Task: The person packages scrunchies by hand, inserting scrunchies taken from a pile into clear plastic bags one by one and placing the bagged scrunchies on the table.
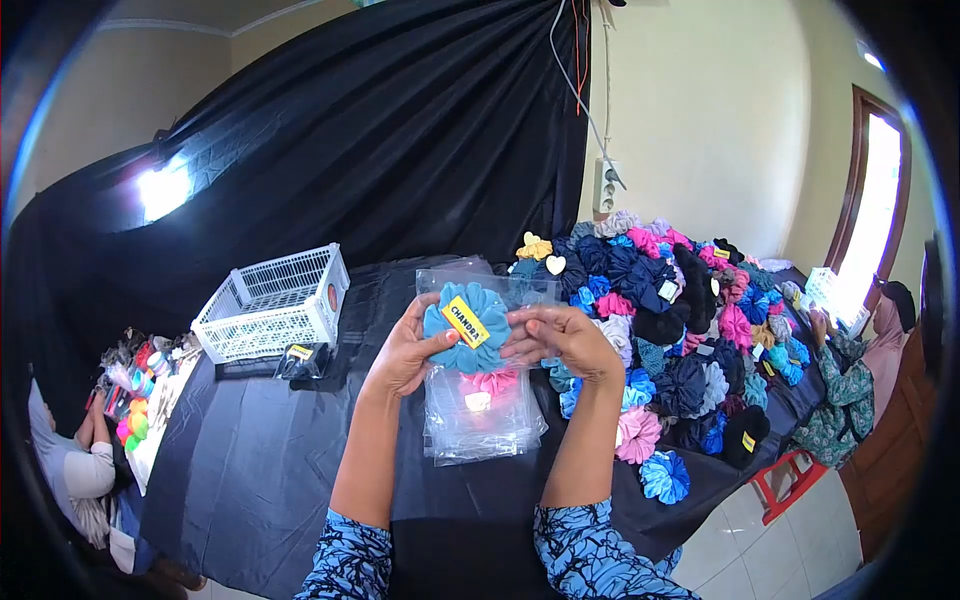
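A light blue scrunchie (484, 308) with a yellow label reading CHANDRA faces me in the middle of the view. My left hand (408, 350) grips its left side, the thumb pressed below the label. Close to the scrunchie's right edge is my right hand (566, 343), its fingers stretched and slightly apart. A clear plastic bag (540, 291) shows around and behind the scrunchie; whether the scrunchie is inside it I cannot tell. Below my hands lies a stack of clear plastic bags (485, 435), with a pink scrunchie (490, 382) partly visible on it.
A large pile of scrunchies (680, 330) covers the right of the black-covered table (270, 440). A white plastic crate (270, 335) stands back left, with a small packaged dark item (302, 361) before it. People sit at both sides; a red stool (787, 485) is at right.
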### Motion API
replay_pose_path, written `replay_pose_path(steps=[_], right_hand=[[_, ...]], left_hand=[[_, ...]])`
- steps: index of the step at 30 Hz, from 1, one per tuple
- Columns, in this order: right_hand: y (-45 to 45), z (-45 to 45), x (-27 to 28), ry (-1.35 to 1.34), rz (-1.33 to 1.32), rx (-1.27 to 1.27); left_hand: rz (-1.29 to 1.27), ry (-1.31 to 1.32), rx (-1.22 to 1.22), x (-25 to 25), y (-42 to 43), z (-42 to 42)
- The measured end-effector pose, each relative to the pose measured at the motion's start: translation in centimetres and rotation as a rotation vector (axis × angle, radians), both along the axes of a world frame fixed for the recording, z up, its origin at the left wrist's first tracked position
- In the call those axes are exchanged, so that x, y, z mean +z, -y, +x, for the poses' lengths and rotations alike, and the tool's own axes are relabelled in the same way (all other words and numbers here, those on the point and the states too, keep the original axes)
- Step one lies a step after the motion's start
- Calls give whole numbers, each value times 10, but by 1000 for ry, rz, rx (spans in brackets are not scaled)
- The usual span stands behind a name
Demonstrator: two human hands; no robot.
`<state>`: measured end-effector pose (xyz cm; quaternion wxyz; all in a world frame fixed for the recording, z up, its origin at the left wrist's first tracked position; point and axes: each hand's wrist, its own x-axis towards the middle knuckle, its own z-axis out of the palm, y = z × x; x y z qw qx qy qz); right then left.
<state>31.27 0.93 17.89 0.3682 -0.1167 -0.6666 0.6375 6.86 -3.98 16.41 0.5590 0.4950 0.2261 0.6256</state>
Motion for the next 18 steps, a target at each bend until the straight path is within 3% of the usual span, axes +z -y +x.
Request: replay_pose_path(steps=[8, 18], right_hand=[[0, -6, -1, 126, -35, 58], [1, -16, -1, 66, -47, 40]], left_hand=[[-10, -97, -16, 1, 3, 6], [-5, -54, 49, 1, 1, 11]])
